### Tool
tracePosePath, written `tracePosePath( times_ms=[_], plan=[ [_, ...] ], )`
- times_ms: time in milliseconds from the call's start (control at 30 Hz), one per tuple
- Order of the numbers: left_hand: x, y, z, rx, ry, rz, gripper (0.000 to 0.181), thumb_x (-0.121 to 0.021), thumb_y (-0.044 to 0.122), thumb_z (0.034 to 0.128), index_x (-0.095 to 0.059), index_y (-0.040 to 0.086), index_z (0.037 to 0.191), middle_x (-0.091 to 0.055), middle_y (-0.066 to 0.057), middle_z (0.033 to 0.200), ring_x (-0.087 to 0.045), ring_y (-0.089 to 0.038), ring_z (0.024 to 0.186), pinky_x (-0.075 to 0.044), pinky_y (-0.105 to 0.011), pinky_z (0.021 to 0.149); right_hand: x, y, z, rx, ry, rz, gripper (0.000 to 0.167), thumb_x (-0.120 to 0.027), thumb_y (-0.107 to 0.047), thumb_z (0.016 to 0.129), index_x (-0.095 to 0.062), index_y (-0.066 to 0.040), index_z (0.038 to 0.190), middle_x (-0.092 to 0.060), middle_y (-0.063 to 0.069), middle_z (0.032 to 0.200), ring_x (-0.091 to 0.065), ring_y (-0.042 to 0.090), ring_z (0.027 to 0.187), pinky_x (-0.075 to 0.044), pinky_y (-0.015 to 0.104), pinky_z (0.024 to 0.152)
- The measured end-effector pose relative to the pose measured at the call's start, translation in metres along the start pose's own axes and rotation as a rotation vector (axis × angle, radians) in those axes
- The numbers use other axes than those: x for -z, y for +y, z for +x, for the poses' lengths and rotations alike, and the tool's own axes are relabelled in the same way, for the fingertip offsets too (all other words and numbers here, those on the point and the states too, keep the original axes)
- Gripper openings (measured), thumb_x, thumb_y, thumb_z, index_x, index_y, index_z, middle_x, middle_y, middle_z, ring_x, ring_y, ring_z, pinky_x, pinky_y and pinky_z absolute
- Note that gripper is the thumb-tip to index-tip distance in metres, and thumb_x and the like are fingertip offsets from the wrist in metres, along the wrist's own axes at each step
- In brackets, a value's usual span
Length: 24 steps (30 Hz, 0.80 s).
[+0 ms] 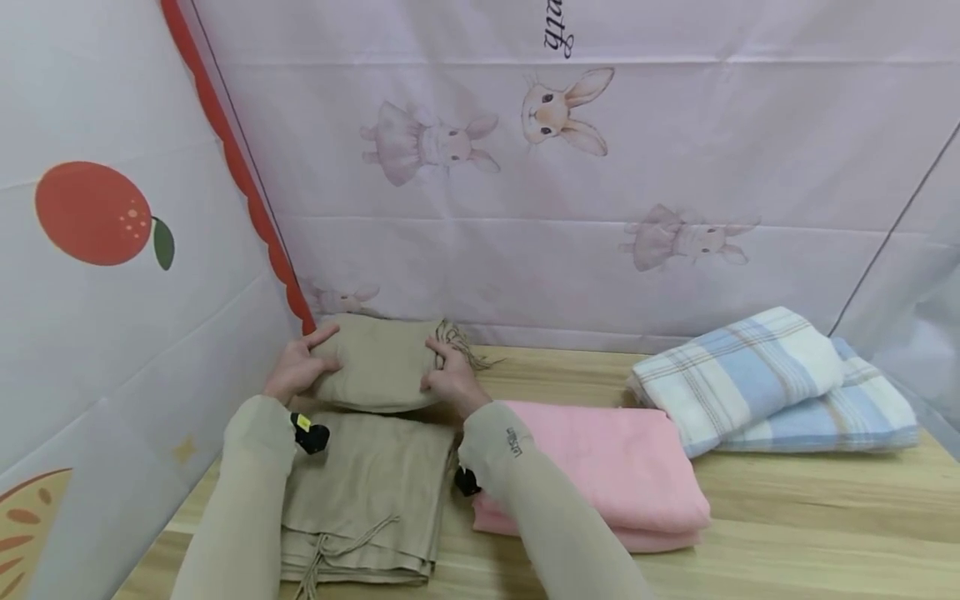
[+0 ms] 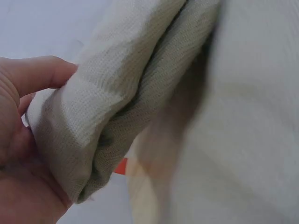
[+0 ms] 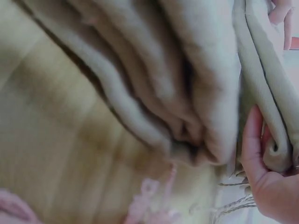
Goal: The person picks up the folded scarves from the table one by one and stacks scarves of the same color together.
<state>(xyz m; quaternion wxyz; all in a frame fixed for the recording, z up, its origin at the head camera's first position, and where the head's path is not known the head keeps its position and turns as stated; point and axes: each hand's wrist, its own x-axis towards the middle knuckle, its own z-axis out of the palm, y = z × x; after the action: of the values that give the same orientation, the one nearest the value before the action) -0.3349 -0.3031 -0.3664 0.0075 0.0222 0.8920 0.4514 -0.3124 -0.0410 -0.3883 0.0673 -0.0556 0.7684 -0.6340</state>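
A folded beige cloth (image 1: 382, 362) with fringe at its right end is held by both hands near the back wall. The left hand (image 1: 298, 367) grips its left edge; in the left wrist view the fingers and thumb of the left hand (image 2: 28, 135) wrap round the folded layers (image 2: 107, 88). At the right edge, beside the fringe, the right hand (image 1: 453, 379) pinches the cloth; in the right wrist view, the right hand (image 3: 271, 186) curls round the fold (image 3: 268, 88). Just in front lies a second folded beige cloth (image 1: 367, 483) with loose tassels.
A folded pink cloth (image 1: 600, 467) lies right of the beige one. Two blue and white plaid cloths (image 1: 750, 375) overlap at the back right. Printed sheets hang behind the wooden table (image 1: 810, 517) and along its left side (image 1: 187, 333).
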Motion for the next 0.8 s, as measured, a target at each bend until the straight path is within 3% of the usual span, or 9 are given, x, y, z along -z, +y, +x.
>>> tracePosePath(
  times_ms=[67,200,300,467,633,667,800],
  plan=[
    [0.002,0.003,-0.003,-0.002,0.007,-0.01,0.075,-0.068,0.005,0.0908,-0.033,0.008,0.157,-0.015,-0.025,0.164,-0.014,-0.04,0.149,-0.021,-0.056,0.117,0.002,-0.004,-0.003,0.012,0.011,0.0,0.081,-0.066,0.017,0.079,-0.049,-0.012,0.152,-0.033,0.011,0.162,-0.051,0.023,0.101,-0.042,0.023,0.055],
    [0.005,0.009,-0.009,-0.027,0.018,-0.055,0.075,-0.07,0.006,0.091,-0.035,0.009,0.157,-0.016,-0.023,0.164,-0.014,-0.038,0.149,-0.019,-0.055,0.117,0.009,-0.012,-0.01,0.053,0.013,0.017,0.082,-0.065,0.02,0.079,-0.047,-0.012,0.153,-0.034,0.005,0.162,-0.047,0.022,0.091,-0.042,0.022,0.054],
    [0.006,0.013,-0.013,-0.043,0.025,-0.071,0.075,-0.071,0.007,0.091,-0.036,0.01,0.157,-0.018,-0.022,0.164,-0.014,-0.038,0.15,-0.019,-0.054,0.118,0.013,-0.017,-0.016,0.091,0.011,0.013,0.083,-0.064,0.021,0.079,-0.046,-0.01,0.153,-0.035,0.001,0.162,-0.043,0.021,0.122,-0.043,0.022,0.058],
    [0.008,0.017,-0.02,-0.056,0.037,-0.077,0.075,-0.072,0.009,0.0914,-0.036,0.013,0.157,-0.019,-0.019,0.164,-0.015,-0.036,0.15,-0.019,-0.054,0.118,0.018,-0.025,-0.024,0.122,0.0,-0.002,0.084,-0.064,0.021,0.077,-0.046,-0.009,0.153,-0.035,0.002,0.162,-0.028,0.023,0.145,-0.044,0.021,0.062],
    [0.009,0.024,-0.031,-0.076,0.047,-0.079,0.074,-0.072,0.01,0.0919,-0.037,0.013,0.157,-0.02,-0.018,0.164,-0.017,-0.035,0.149,-0.019,-0.054,0.118,0.021,-0.029,-0.032,0.13,-0.02,0.01,0.085,-0.063,0.021,0.078,-0.045,-0.01,0.154,-0.034,0.001,0.162,-0.032,0.023,0.141,-0.042,0.02,0.055],
    [0.009,0.026,-0.033,-0.081,0.048,-0.077,0.074,-0.072,0.01,0.0919,-0.037,0.013,0.157,-0.02,-0.018,0.164,-0.018,-0.034,0.149,-0.02,-0.054,0.118,0.022,-0.029,-0.035,0.134,-0.019,0.011,0.084,-0.063,0.02,0.078,-0.045,-0.011,0.154,-0.034,0.001,0.162,-0.043,0.023,0.13,-0.042,0.02,0.053],
    [0.008,0.032,-0.038,-0.094,0.043,-0.067,0.072,-0.072,0.01,0.092,-0.039,0.013,0.156,-0.022,-0.018,0.164,-0.018,-0.034,0.15,-0.02,-0.054,0.118,0.027,-0.03,-0.042,0.153,-0.021,0.011,0.083,-0.062,0.02,0.079,-0.044,-0.011,0.154,-0.035,0.001,0.162,-0.044,0.023,0.126,-0.04,0.021,0.053]
  ],
)
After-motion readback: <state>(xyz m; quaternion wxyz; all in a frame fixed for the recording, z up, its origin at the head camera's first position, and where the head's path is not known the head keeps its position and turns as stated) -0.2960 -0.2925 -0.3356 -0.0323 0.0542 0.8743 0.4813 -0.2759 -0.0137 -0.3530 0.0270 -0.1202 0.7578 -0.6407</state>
